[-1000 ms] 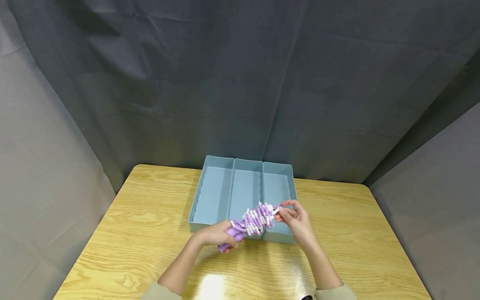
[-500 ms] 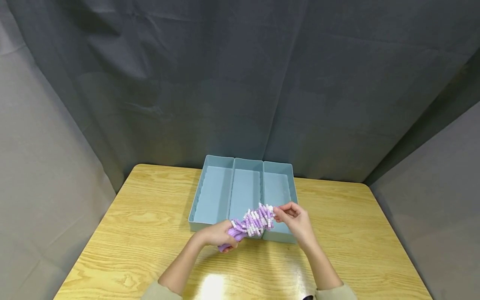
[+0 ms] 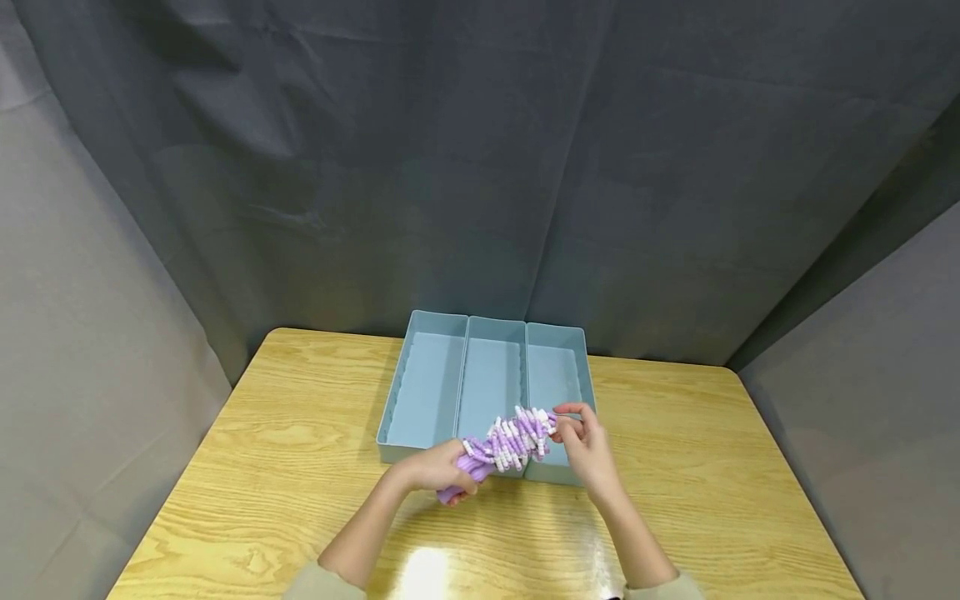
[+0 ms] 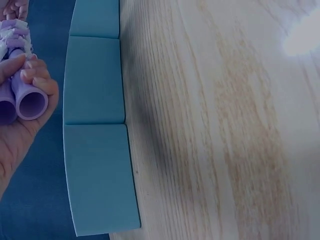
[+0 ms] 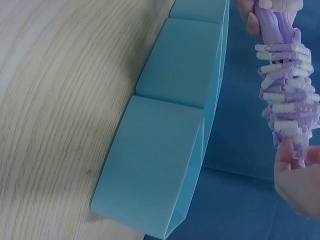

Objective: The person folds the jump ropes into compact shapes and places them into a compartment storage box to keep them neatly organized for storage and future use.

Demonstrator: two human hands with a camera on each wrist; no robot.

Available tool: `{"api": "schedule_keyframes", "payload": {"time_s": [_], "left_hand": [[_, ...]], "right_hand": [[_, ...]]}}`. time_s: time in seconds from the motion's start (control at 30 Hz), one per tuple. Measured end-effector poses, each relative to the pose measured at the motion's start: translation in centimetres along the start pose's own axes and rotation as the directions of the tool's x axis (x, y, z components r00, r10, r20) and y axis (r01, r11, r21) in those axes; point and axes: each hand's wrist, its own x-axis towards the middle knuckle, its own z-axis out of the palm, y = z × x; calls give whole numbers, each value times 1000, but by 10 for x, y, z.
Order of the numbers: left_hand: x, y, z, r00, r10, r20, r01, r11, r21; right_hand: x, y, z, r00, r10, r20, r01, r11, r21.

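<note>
My left hand [image 3: 435, 471] grips the two purple handles of the beaded skipping rope [image 3: 504, 443], bundled above the near edge of the blue three-bin tray [image 3: 420, 325]; my right hand [image 3: 585, 446] pinches its far end. Winding seems finished, though the end is blurred; next comes tucking it in securely.

Even lighting, glare on table [image 3: 423, 571]

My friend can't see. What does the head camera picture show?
Two hands hold a purple and white beaded rope above a blue tray on a wooden table: the left hand grips its handles, the right hand pinches its far end.
</note>
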Motion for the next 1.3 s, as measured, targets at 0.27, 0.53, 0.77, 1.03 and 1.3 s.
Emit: {"api": "schedule_keyframes", "payload": {"time_s": [0.27,0.53,0.77,1.03,1.3], "left_hand": [[1,-5,-1,999,19,28,-18,999,-49],[0,-4,-1,999,28,45,-25,998,-65],[-2,-6,-2,998,29,57,-26,998,-59],[-2,-7,0,998,20,53,-16,997,-74],[1,-9,-1,997,45,56,-41,997,-68]], "right_hand": [[-2,-4,1,1000,-5,-10,5,1000,-30],[0,-7,-7,998,-43,46,46,997,-69],[1,-18,-21,974,66,219,-73,997,22],[0,-28,-26,970,100,222,-98,995,-21],[0,-31,-23,976,194,98,-197,980,20]]}}
